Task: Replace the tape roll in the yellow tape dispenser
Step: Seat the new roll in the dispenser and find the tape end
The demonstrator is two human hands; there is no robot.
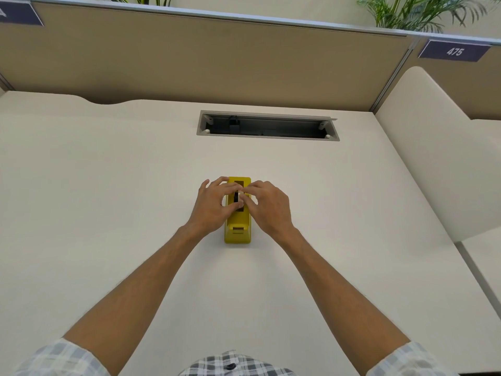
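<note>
The yellow tape dispenser (238, 230) stands on the white desk (108, 213) at the centre, its cutter end toward me. Both hands meet over its dark roll slot. My left hand (214, 204) comes in from the left with its fingertips pinched at the slot. My right hand (267, 206) comes in from the right, its fingers closed on the same spot. Something small and pale (242, 194) shows between the fingertips; I cannot tell whether it is the tape roll or its core. The fingers hide most of the slot.
An open cable tray (267, 125) is sunk into the desk behind the dispenser. A beige partition (189, 58) closes the back, and a white side panel (433, 158) stands at the right. Plants rise behind the partition.
</note>
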